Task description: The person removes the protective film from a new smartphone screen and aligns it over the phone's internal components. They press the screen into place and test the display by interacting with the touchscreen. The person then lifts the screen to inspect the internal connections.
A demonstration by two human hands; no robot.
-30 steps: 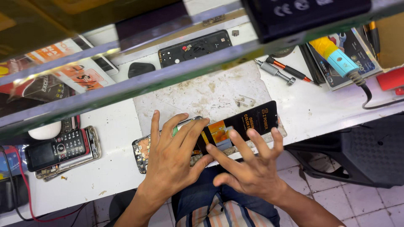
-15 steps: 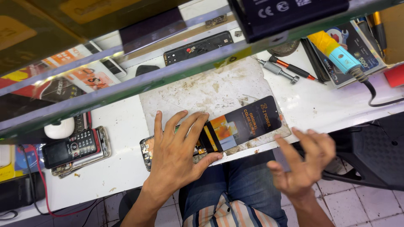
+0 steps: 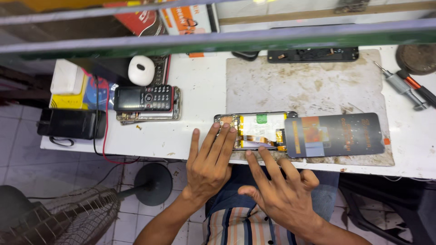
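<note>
An opened smartphone (image 3: 256,130) lies on a stained work mat (image 3: 309,86), its insides and battery showing. Its dark display panel (image 3: 336,134) lies flipped out to the right, still joined by a flex cable. My left hand (image 3: 209,161) rests flat with fingers spread, the fingertips pressing the phone's left end. My right hand (image 3: 281,190) hovers just below the phone at the table's front edge, fingers spread, the fingertips at the phone's lower rim. Neither hand grips anything.
A black keypad phone (image 3: 143,98) lies on a stack of phones at the left, with a white earbud case (image 3: 141,70) behind it. Screwdrivers (image 3: 406,86) lie at the right. A black power adapter (image 3: 68,123) and red wire sit far left. A fan stands on the floor.
My right hand has come back from the right to the phone's lower edge. The view has shifted, so the bench sits more to the right. My left hand stays on the phone.
</note>
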